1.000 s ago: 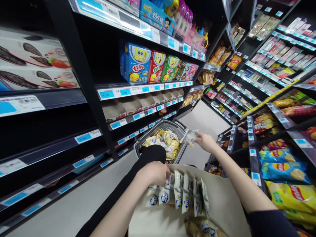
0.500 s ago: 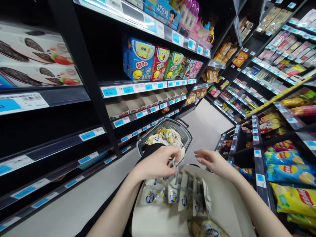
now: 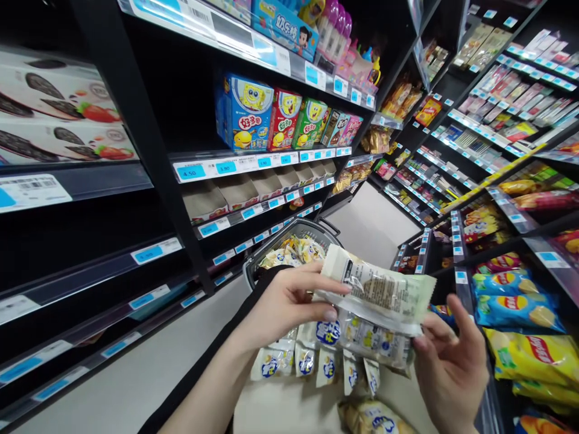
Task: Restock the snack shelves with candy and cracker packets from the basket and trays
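A pale snack packet (image 3: 384,292), its printed back and a seam showing, is stretched level between my hands. My left hand (image 3: 289,301) pinches its left end between thumb and fingers. My right hand (image 3: 452,361) grips the lower right corner, with one finger raised. Below it, several small white packets with blue logos (image 3: 305,361) stand in a row in an open cream-coloured box (image 3: 271,404). Another packet (image 3: 380,419) lies apart at the near side of the box. Beyond my left hand, a grey shopping basket (image 3: 248,274) holds several similar packets (image 3: 296,248).
Dark shelves with price tags (image 3: 192,172) run along the left, carrying cartoon biscuit boxes (image 3: 248,114) and cardboard trays (image 3: 239,190). On the right, shelves hold blue and yellow crisp bags (image 3: 529,355). A pale floor aisle (image 3: 362,217) lies between them.
My left hand has lifted a packet from the row, raising it above the box. My right hand, earlier free with fingers stretched, has moved right and nearer and now grips the packet's other end.
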### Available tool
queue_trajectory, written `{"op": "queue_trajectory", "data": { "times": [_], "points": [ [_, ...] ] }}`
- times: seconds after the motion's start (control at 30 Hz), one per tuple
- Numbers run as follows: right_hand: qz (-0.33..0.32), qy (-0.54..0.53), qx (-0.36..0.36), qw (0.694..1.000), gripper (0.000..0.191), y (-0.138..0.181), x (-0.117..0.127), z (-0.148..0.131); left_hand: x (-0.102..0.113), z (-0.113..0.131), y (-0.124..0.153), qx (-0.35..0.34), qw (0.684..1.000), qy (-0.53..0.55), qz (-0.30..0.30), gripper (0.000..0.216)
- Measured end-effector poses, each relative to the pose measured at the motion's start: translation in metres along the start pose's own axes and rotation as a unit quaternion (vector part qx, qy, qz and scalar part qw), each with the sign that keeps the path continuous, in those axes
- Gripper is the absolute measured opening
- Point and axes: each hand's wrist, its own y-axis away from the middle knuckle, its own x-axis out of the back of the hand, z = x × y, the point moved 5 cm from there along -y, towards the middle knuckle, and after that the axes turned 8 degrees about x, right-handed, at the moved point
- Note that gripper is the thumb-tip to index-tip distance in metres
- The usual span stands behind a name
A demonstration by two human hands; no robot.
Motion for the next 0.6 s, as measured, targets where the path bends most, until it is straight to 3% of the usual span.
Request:
{"op": "queue_trajectory", "data": {
  "times": [0.07, 0.13, 0.23, 0.33, 0.5, 0.6],
  "points": [
    [0.002, 0.106, 0.098, 0.990, 0.030, -0.001, 0.009, -0.012, -0.007, -0.001, 0.000, 0.003, 0.999, -0.044, 0.013, 0.014],
    [-0.009, 0.161, 0.130, 0.978, 0.025, -0.001, 0.013, -0.019, -0.011, -0.002, 0.002, 0.003, 0.995, -0.091, 0.047, 0.007],
    [-0.022, 0.196, 0.116, 0.973, 0.021, 0.000, 0.016, -0.025, -0.014, 0.000, 0.005, -0.004, 0.980, -0.170, 0.106, 0.018],
    [-0.046, 0.229, 0.068, 0.970, 0.010, 0.002, 0.014, -0.026, -0.020, 0.004, 0.009, -0.021, 0.971, -0.203, 0.128, 0.022],
    [0.007, 0.244, -0.024, 0.970, 0.015, 0.002, 0.016, -0.025, -0.026, -0.001, 0.013, 0.024, 0.976, -0.167, 0.138, 0.026],
    [-0.024, 0.213, -0.023, 0.977, 0.009, -0.001, 0.015, -0.023, -0.024, -0.008, 0.012, 0.070, 0.982, -0.106, 0.141, 0.019]
  ]
}}
